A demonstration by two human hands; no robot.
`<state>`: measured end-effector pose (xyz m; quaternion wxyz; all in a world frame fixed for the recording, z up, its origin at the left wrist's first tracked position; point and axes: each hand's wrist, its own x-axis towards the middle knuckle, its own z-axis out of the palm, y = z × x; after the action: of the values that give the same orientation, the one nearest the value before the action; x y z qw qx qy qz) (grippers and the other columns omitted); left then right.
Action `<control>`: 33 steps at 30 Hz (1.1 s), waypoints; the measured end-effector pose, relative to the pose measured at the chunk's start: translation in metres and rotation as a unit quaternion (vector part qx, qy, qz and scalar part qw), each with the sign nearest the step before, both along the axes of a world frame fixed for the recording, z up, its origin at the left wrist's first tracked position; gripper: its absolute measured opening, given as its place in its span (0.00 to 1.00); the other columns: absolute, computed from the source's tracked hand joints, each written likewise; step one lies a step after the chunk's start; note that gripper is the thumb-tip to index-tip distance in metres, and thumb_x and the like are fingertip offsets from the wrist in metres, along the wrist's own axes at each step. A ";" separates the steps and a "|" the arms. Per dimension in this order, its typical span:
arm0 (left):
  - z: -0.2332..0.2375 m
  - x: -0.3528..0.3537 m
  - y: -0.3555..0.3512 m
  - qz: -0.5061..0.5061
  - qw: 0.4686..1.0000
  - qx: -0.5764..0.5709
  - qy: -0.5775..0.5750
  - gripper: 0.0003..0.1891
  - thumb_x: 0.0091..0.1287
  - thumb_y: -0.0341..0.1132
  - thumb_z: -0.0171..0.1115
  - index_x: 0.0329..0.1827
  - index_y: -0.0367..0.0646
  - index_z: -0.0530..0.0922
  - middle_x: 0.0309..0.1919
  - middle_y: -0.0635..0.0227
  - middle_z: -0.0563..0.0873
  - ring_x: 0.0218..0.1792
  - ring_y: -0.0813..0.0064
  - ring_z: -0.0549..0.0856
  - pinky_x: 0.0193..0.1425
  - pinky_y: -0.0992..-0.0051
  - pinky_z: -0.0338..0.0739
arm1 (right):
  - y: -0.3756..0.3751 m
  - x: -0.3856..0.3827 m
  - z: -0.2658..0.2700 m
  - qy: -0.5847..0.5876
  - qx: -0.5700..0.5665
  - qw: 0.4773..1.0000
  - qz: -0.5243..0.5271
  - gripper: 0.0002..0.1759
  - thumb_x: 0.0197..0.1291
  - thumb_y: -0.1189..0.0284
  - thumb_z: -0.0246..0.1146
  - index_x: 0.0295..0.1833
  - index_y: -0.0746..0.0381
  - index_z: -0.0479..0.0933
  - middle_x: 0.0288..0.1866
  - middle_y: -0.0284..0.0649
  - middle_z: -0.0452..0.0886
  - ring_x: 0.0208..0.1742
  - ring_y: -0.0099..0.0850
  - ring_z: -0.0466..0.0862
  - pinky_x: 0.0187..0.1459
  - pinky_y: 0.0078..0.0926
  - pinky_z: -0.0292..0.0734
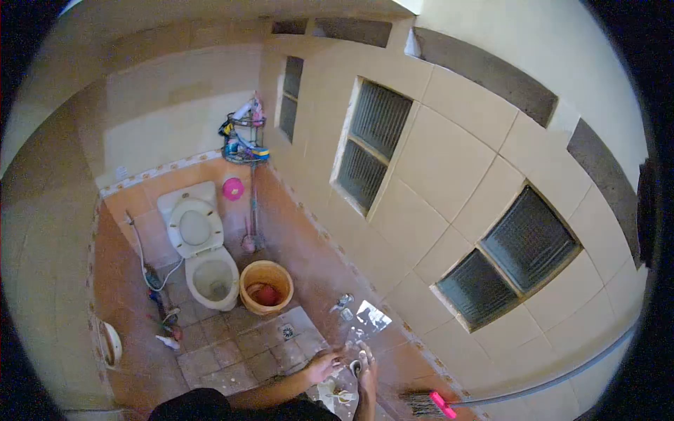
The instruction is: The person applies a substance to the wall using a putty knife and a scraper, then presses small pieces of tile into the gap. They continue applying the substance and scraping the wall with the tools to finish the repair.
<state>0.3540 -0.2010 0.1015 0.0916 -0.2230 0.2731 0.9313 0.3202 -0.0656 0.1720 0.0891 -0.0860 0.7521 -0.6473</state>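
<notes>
My left hand (324,367) reaches in from the lower middle, its fingers pointing toward my right hand (368,370). How far its fingers are closed is too small to make out. My right hand is curled around a small round object (355,365) with a pale rim and a darker middle, whose kind I cannot make out. Both hands are close together, above a whitish surface (326,396) with pale and yellowish things on it. Just beyond the hands, metal taps (344,303) stick out from the wall beside a bright reflective patch (372,317).
A toilet (210,278) with its lid up stands at the far left. Beside it is an orange bucket (246,288) with something reddish inside. A floor drain (287,331) lies nearer. A pink-headed brush (442,405) is at lower right; a corner rack (246,154) holds bottles.
</notes>
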 end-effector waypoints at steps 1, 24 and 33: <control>-0.008 0.007 0.002 -0.017 1.000 -0.003 -0.014 0.10 0.68 0.38 0.64 0.47 0.44 0.82 0.49 0.69 0.86 0.48 0.74 0.84 0.53 0.73 0.78 | 0.000 0.004 -0.013 -0.091 -0.018 0.995 -0.028 0.20 0.70 0.61 0.56 0.56 0.65 0.80 0.36 0.37 0.83 0.32 0.26 0.79 0.34 0.26 0.74; 0.013 0.078 0.045 -0.131 0.763 -0.578 0.258 0.41 0.59 0.50 0.72 0.66 0.32 0.62 0.54 0.43 0.76 0.51 0.54 0.81 0.58 0.60 0.74 | 0.005 0.065 -0.051 -0.112 -0.137 0.946 -0.272 0.25 0.75 0.58 0.49 0.64 0.65 0.74 0.34 0.33 0.76 0.32 0.23 0.74 0.30 0.25 0.72; 0.020 0.079 0.074 -0.098 0.819 -0.547 0.141 0.22 0.71 0.45 0.60 0.57 0.34 0.73 0.46 0.51 0.81 0.44 0.58 0.82 0.48 0.64 0.77 | 0.032 0.070 -0.053 -0.142 -0.071 0.972 -0.175 0.25 0.78 0.61 0.44 0.74 0.59 0.66 0.45 0.41 0.81 0.40 0.26 0.78 0.39 0.26 0.77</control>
<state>0.4327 -0.1272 0.1213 0.0061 -0.0741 0.7679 0.6362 0.3905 -0.0337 0.1185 0.0739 0.1331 0.6873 -0.7102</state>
